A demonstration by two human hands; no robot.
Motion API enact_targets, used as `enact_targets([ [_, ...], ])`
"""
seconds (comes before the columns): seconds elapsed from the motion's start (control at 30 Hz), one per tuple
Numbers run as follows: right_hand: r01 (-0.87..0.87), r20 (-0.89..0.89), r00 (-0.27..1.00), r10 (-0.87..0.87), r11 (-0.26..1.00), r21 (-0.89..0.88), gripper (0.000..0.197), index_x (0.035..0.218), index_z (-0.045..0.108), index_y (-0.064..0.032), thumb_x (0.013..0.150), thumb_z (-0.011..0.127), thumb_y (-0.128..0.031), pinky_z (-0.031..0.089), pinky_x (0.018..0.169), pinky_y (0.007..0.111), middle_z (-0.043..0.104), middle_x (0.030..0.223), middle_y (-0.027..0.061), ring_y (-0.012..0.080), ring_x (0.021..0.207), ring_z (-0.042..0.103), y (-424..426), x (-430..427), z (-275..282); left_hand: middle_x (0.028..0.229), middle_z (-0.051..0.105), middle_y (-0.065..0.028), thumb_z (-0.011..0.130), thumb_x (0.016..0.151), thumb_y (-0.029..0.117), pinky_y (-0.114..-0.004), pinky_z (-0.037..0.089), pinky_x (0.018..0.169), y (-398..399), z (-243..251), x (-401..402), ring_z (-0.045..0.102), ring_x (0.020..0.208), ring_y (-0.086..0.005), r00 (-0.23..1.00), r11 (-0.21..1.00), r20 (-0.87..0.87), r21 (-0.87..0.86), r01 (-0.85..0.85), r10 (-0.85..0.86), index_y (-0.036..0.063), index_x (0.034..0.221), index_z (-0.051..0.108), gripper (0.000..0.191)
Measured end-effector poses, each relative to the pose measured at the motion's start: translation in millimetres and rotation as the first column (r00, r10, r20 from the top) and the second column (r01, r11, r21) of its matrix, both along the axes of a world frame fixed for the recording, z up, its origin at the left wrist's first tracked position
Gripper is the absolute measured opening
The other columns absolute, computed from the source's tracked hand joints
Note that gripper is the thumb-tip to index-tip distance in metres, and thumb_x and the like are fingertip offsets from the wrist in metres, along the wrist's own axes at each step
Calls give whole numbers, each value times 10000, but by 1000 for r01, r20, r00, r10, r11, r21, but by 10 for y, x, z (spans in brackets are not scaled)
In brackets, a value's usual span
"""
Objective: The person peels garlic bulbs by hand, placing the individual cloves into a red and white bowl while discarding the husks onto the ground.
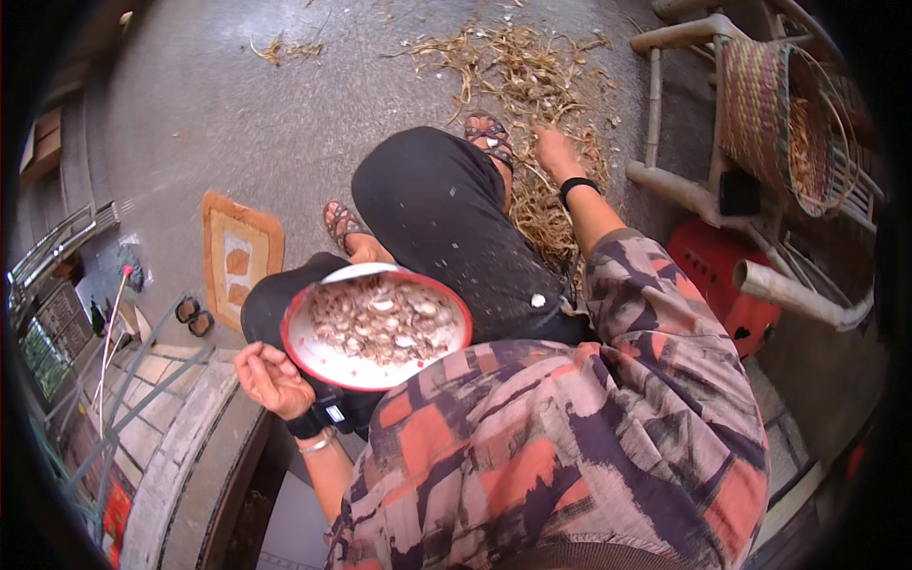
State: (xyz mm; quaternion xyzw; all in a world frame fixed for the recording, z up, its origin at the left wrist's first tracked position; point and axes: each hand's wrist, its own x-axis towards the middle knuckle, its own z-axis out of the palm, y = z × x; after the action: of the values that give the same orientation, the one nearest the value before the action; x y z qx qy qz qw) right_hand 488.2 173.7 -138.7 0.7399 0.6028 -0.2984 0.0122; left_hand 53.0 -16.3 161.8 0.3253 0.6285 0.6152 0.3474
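An enamel basin [335, 362] with a red rim rests on my lap, with many pale garlic cloves [388, 313] inside. Beside its lower left rim is my left hand [274, 381], palm turned up and fingers loosely curled; nothing shows in it. My right hand [558, 152] reaches down past my right knee to a heap of dried garlic stalks [541, 78] on the floor. Its fingertips are at the stalks, and what they may hold is hidden. A white flake [538, 301] lies on my dark trousers.
A woven basket [755, 114] hangs on a bamboo chair frame [673, 178] at right, above a red plastic stool [719, 278]. At left are an orange mat [242, 260], a pair of slippers [194, 317] and a pink-handled brush [114, 320]. Loose stalks [285, 50] lie farther off.
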Motion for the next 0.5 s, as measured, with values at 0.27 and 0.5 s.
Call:
enact_targets([
  [0.27,-253,64,966,252,967,10,313,1110,573,-87,799,537,-95,475,854,455,483,1230,195,387,1035,553,343,-169,-234,649,511,-97,416,956,143,-161,302,450,98,255,343,429,473,-93,989,998,-134,24,-53,55,-39,995,513,210],
  [0.5,-280,87,959,271,953,113,233,1054,546,-59,843,508,-151,492,776,465,568,1066,181,368,949,593,753,-662,57,663,527,-124,399,946,131,-169,329,434,20,352,424,429,458,-108,980,999,-193,-8,-42,40,-63,1010,505,229],
])
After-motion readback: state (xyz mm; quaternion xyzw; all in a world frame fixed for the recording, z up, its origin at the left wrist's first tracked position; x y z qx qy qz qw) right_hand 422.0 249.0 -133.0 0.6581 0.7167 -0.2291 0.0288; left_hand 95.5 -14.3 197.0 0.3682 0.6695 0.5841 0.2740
